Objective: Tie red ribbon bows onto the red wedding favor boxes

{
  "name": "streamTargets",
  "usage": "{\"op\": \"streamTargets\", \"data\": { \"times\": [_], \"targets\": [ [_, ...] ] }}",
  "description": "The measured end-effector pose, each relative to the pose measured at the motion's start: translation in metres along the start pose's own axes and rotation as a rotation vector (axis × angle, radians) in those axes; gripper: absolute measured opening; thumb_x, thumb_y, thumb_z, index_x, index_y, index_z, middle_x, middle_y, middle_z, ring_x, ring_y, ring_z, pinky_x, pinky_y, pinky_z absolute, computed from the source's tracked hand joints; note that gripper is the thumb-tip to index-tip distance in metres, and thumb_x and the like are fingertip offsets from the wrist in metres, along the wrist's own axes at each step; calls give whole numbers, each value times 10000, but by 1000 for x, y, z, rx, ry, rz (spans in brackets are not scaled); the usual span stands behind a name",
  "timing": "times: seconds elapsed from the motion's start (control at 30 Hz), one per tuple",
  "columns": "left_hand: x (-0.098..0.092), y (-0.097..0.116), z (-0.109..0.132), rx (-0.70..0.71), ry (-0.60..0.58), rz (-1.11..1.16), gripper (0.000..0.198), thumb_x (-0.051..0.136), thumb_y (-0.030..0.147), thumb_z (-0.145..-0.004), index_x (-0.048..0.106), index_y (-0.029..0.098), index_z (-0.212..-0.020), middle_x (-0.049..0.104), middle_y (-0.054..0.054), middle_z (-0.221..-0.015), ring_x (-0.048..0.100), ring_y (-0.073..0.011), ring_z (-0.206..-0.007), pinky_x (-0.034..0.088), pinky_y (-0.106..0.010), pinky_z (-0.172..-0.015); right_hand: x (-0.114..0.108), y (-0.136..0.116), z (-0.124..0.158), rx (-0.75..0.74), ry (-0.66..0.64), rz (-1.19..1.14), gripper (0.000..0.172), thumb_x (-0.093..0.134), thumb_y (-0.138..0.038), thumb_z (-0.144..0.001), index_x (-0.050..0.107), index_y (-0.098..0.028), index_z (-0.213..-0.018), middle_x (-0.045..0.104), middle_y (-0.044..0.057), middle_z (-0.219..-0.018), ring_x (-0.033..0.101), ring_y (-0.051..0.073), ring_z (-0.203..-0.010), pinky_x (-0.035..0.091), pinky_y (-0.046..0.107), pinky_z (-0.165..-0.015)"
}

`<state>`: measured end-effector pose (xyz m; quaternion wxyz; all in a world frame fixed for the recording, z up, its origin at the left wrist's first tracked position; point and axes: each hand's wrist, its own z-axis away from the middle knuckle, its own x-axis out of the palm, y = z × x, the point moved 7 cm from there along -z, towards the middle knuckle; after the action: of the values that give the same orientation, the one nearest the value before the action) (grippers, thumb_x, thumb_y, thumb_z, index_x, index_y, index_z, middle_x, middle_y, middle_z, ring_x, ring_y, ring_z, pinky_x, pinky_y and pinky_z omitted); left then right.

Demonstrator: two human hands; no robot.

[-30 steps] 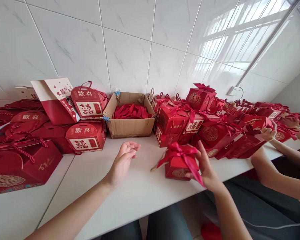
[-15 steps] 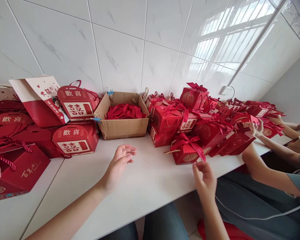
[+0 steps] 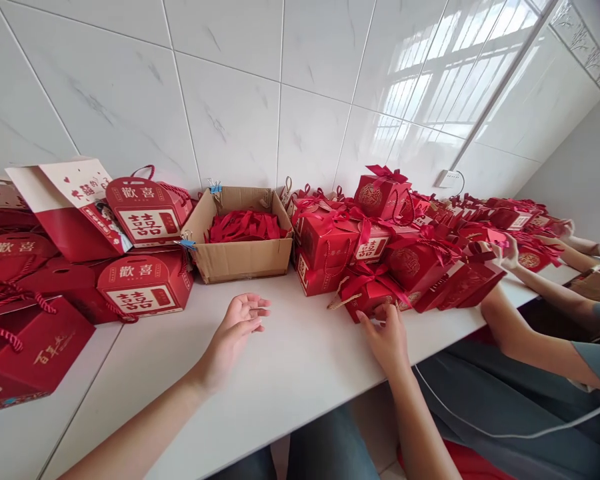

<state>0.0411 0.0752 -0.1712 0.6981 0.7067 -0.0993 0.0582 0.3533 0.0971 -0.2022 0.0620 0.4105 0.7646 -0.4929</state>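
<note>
My left hand (image 3: 233,337) hovers over the white table with loosely curled, parted fingers and nothing in them. In front of it stands an open cardboard box (image 3: 245,262) full of dark red ribbons (image 3: 245,227). My right hand (image 3: 387,337) is at the front face of a small red gift box (image 3: 367,287) with a ribbon bow on top and a twisted cord handle. Its thumb and fingertips appear to touch that face, spread apart rather than wrapped round it. Behind that box, more red gift boxes with bows (image 3: 329,240) are stacked.
Red double-happiness boxes (image 3: 143,287) and an open white-and-red box (image 3: 70,213) are piled on the left. At the right, another person's hands and forearms (image 3: 510,313) work among more red boxes. A white cable (image 3: 510,435) hangs below the table edge.
My right hand has moved forward and left, up to the front of the small gift box, which now sits slightly farther back. My left hand has hardly moved.
</note>
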Motion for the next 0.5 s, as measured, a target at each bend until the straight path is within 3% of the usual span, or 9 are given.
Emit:
{"op": "streamTargets", "data": {
  "times": [0.17, 0.3, 0.37, 0.47, 0.5],
  "targets": [
    [2, 0, 1, 26, 3, -44, 335, 569, 335, -721, 463, 231, -1021, 545, -76, -1124, 507, -226, -1056, 411, -338, -798, -10, -19, 10, -99, 55, -50, 312, 630, -464, -808, 461, -215, -724, 507, 23, -727, 496, 189, -678, 421, 334, -638],
    [-2, 2, 2, 57, 57, -126, 320, 566, 324, -733, 479, 211, -1020, 574, -93, -1119, 542, -221, -1027, 441, -341, -794, -14, -74, 25, -413, 48, -171, 245, 592, -264, -868, 431, -220, -689, 456, -4, -654, 452, 158, -624, 392, 300, -622],
    [-9, 8, 2, 89, 118, -194, 308, 584, 323, -749, 490, 206, -1017, 576, -99, -1125, 545, -225, -1035, 444, -349, -809, 1, -107, 31, -580, -117, -232, 165, 576, -193, -871, 461, -215, -755, 499, 16, -719, 496, 160, -670, 413, 288, -629],
    [-25, 27, 2, 192, 269, -317, 314, 640, 295, -732, 496, 207, -997, 545, -96, -1154, 506, -236, -1103, 423, -355, -857, 45, -152, 42, -788, -517, -204, 36, 534, -184, -881, 515, -208, -900, 569, 69, -874, 559, 194, -799, 462, 311, -699],
    [-32, 37, 2, 238, 329, -354, 324, 649, 288, -725, 492, 210, -997, 531, -93, -1165, 491, -237, -1125, 415, -354, -871, 62, -164, 47, -861, -642, -163, 62, 516, -184, -883, 532, -204, -939, 585, 85, -919, 568, 208, -828, 468, 328, -719]
  ]
}}
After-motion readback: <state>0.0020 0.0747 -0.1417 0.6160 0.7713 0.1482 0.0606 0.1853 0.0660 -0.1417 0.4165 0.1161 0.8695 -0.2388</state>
